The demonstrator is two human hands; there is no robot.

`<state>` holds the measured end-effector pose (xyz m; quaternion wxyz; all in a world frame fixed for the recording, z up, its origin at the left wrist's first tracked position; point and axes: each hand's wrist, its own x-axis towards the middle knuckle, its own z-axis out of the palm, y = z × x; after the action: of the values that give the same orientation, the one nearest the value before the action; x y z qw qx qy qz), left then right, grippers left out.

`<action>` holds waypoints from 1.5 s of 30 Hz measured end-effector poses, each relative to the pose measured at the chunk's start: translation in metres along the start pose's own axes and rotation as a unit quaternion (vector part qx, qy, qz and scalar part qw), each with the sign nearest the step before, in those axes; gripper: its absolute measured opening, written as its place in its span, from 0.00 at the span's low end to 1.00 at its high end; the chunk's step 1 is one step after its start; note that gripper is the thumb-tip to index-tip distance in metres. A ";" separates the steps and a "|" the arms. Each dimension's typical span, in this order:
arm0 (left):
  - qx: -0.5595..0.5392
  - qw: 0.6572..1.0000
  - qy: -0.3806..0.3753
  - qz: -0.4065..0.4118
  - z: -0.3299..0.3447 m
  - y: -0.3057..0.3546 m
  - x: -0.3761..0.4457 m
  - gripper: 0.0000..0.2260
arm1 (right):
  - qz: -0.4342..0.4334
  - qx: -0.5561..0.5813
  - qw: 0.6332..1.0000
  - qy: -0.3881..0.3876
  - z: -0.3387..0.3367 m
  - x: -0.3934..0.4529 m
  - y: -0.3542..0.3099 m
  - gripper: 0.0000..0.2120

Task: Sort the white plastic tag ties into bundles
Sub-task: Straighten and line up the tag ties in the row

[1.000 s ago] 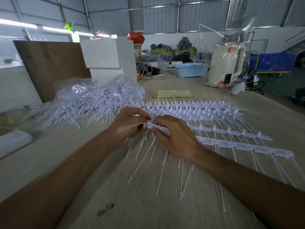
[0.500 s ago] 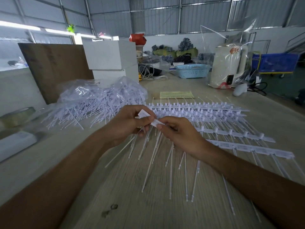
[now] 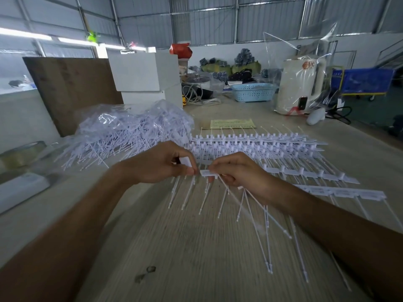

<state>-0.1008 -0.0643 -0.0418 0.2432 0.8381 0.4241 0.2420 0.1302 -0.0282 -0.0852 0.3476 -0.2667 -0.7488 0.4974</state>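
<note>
Left hand [image 3: 162,163] pinching a small white rectangular plastic tag [image 3: 186,161] between thumb and forefinger, right hand [image 3: 238,173] pinching the flat head of a white plastic tag tie strip [image 3: 208,173], thin tails fanning down over the pale wooden table [image 3: 196,247], rows of sorted white tag ties [image 3: 272,147] behind, loose bagged pile [image 3: 130,131] to the left

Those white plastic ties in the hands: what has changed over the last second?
The left hand and right hand lifted the strip of white plastic tag ties off the pale wooden table; its thin tails now hang fanned out. Both keep their grip. The loose bagged heap and laid-out rows stayed put.
</note>
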 end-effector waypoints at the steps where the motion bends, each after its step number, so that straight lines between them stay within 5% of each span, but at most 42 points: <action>1: 0.021 1.000 0.004 -0.010 0.001 -0.003 -0.001 0.04 | -0.003 -0.005 1.000 0.013 0.000 -0.001 0.001 0.12; 10: -0.185 0.953 0.219 -0.100 0.032 0.002 0.016 0.06 | -0.051 -0.063 0.995 0.061 0.007 -0.003 0.006 0.14; 15: -0.231 0.951 0.169 -0.120 0.043 0.009 0.019 0.16 | -0.069 -0.023 0.994 0.076 0.007 -0.007 0.005 0.09; 25: -0.198 0.959 0.191 -0.075 0.056 0.010 0.022 0.04 | -0.069 -0.114 0.984 0.114 0.009 -0.006 0.006 0.06; 32: -0.193 0.943 0.256 -0.084 0.057 0.010 0.026 0.07 | 0.001 -0.329 0.942 0.074 -0.003 0.005 -0.012 0.07; 37: -0.220 0.939 0.250 -0.091 0.060 0.017 0.026 0.07 | -0.031 -0.288 0.956 0.055 -0.009 -0.003 -0.012 0.10; 45: -0.239 0.923 0.255 -0.160 0.057 0.020 0.028 0.11 | -0.166 -0.465 0.864 0.097 -0.002 -0.007 0.001 0.06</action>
<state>-0.0394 -0.0636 -0.0677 0.3552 0.5862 0.5296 0.4997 0.1361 -0.0316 -0.0872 0.3316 -0.3165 -0.8888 -0.0018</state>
